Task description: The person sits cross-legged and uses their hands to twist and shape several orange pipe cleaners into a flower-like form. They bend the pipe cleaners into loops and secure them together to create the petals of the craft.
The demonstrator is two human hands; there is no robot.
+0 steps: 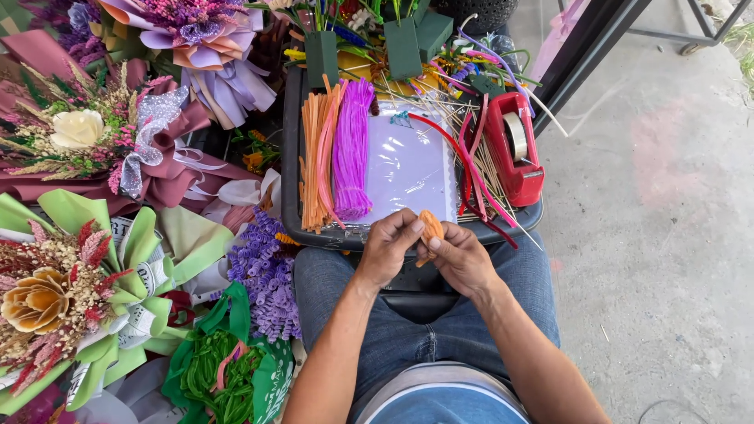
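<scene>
My left hand and my right hand meet over my lap at the near edge of a dark tray. Both pinch a small orange fuzzy piece, coiled from a pipe cleaner, the fingers of each hand closed around it. On the tray lie a bundle of orange pipe cleaners, a bundle of purple ones, a clear plastic packet of lilac sheets, thin wooden sticks and a few loose red and pink pipe cleaners.
A red tape dispenser sits on the tray's right. Green foam blocks stand behind it. Wrapped bouquets crowd the left, with purple curled pieces and a green bag of green ones. Concrete floor lies to the right.
</scene>
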